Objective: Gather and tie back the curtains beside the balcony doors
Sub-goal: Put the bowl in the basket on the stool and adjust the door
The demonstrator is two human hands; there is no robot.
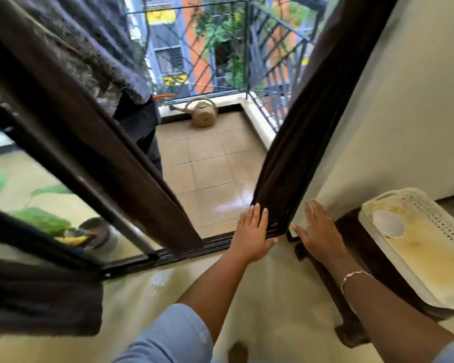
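Standing at open balcony doors (71, 158). Spreading left hand (252, 231) and right hand (319, 231) flat, sandwiching right curtain (299, 132) at its lower edge, probably bunching folds toward wall (393, 113); left curtain (110, 142) hanging loose, untied.

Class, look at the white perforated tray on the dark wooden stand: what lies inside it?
Inside the white tray lies one pale shell near its far end. The floor of the tray looks stained yellowish. Its near right corner runs out of frame, so anything there is unseen.
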